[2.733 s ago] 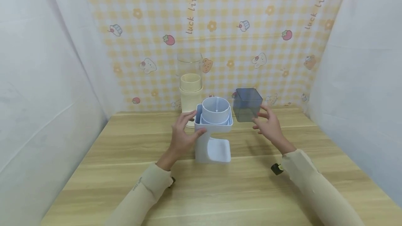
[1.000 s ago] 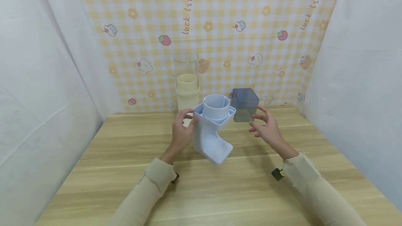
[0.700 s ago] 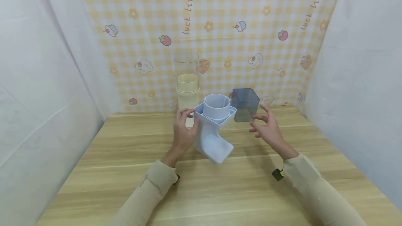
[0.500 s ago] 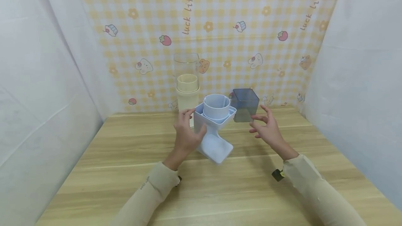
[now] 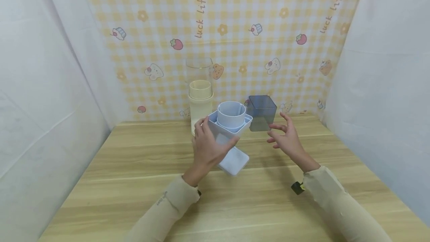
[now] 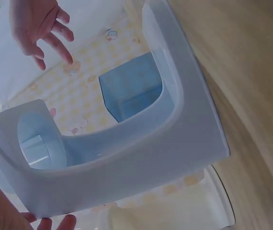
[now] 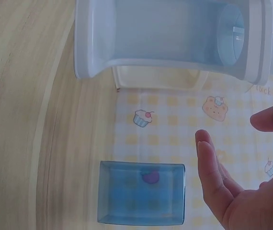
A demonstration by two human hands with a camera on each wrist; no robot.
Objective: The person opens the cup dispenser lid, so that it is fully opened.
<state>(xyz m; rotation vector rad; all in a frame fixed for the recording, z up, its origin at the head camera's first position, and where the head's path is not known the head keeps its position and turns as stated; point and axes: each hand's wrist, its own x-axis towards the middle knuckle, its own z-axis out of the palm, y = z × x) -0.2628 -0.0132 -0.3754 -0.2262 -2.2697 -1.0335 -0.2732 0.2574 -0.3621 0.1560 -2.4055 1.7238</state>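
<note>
A light blue stand (image 5: 231,120), with a square open top, a round collar inside it and a flat foot, stands in the middle of the table, one corner toward me. My left hand (image 5: 209,146) grips its upper part, fingers on the left side and thumb across the front. In the left wrist view the fingertips (image 6: 67,222) show at the stand's top end. To the right, my right hand (image 5: 285,139) hovers with fingers spread, holding nothing. Just beyond it is a see-through grey-blue square container (image 5: 263,113), standing apart from the stand.
Behind the stand is a cream cylinder-shaped dispenser (image 5: 200,107) with a clear upper part. A yellow checked cloth (image 5: 235,55) hangs behind the wooden table (image 5: 134,182), and white curtains (image 5: 37,96) stand at both sides.
The stand has turned so a corner faces me. My left hand then slid rightward round it, its thumb moving across the front. The right hand has hardly moved.
</note>
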